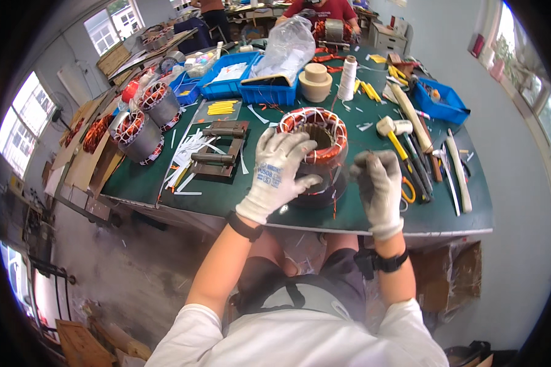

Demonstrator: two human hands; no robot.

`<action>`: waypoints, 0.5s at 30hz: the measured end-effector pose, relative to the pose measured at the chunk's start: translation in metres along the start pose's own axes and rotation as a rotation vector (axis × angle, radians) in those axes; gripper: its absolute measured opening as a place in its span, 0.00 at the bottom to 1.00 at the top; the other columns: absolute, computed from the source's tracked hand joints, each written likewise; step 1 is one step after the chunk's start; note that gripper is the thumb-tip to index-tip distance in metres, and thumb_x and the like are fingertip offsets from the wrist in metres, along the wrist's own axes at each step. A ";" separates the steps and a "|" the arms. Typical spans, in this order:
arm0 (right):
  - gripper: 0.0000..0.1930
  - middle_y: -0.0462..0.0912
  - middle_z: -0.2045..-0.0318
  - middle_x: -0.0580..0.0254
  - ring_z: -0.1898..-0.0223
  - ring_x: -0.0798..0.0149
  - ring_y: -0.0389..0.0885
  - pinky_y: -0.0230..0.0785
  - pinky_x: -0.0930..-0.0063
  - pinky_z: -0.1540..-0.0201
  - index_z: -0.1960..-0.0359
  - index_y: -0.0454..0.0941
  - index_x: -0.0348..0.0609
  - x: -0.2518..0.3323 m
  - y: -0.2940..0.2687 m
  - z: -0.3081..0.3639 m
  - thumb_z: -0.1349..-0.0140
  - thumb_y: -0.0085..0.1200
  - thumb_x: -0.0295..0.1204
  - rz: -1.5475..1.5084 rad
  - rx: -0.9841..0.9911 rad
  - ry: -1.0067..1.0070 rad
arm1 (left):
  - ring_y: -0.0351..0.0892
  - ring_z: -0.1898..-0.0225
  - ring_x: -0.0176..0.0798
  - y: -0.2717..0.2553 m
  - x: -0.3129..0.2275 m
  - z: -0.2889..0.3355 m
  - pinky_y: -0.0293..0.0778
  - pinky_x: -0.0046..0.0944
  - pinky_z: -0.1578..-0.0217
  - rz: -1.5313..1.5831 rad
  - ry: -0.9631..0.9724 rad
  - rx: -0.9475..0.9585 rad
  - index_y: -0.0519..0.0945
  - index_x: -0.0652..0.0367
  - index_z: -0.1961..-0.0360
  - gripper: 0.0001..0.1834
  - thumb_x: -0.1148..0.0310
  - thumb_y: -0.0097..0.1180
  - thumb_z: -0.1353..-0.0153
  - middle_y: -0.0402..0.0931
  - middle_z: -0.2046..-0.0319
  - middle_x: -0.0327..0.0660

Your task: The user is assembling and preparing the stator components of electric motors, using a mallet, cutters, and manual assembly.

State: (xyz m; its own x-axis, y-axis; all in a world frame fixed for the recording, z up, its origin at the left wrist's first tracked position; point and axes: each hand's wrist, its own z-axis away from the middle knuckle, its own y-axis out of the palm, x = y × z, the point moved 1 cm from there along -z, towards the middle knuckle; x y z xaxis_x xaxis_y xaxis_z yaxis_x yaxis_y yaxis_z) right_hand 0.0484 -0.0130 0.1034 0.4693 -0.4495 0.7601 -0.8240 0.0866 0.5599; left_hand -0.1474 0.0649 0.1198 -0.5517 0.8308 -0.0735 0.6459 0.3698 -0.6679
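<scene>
A green surface carries everything, with its near edge in front of the person's knees. On it, close to that edge and between the two gloved hands, stands a stator: a metal ring with copper windings laced in white cord, its bore facing up. The left hand lies flat against the stator's left side, fingers spread over the winding top and thumb against the side below. The right hand is just right of the stator, fingers curled narrow in a pinch; what it pinches is too fine to tell.

Blue bins sit at the far side, with a clear plastic bag over them. Two more stators lie at the left edge. A metal frame rests left of the stator among white paper strips. To the right lie a mallet and orange-handled scissors. A white thread spool stands further back.
</scene>
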 end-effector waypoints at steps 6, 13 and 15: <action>0.10 0.81 0.69 0.48 0.72 0.62 0.79 0.72 0.67 0.62 0.63 0.69 0.39 0.037 0.031 0.038 0.37 0.59 0.29 0.242 0.115 -0.277 | 0.71 0.49 0.44 0.008 -0.012 0.009 0.58 0.54 0.40 -0.034 -0.071 -0.031 0.78 0.47 0.50 0.32 0.51 0.69 0.59 0.75 0.55 0.35; 0.16 0.79 0.75 0.52 0.73 0.62 0.77 0.70 0.72 0.69 0.64 0.68 0.41 0.064 0.039 0.066 0.37 0.60 0.38 0.490 0.151 -0.511 | 0.76 0.49 0.43 0.008 -0.023 0.024 0.66 0.48 0.45 0.262 -0.011 -0.251 0.82 0.50 0.55 0.15 0.70 0.62 0.46 0.81 0.54 0.36; 0.14 0.74 0.77 0.56 0.77 0.65 0.73 0.66 0.78 0.75 0.65 0.67 0.40 0.067 0.037 0.051 0.33 0.54 0.38 0.335 0.099 -0.681 | 0.77 0.49 0.43 -0.003 -0.019 0.029 0.68 0.46 0.46 0.316 -0.045 -0.308 0.83 0.52 0.56 0.15 0.72 0.62 0.47 0.82 0.56 0.36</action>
State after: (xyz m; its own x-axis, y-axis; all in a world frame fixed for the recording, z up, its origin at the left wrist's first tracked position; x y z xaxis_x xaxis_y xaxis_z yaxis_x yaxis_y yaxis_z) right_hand 0.0334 -0.0856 0.1582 -0.0833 -0.8649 0.4950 -0.9274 0.2491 0.2792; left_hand -0.1542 0.0353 0.1014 -0.3199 0.9066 -0.2752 0.9099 0.2130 -0.3560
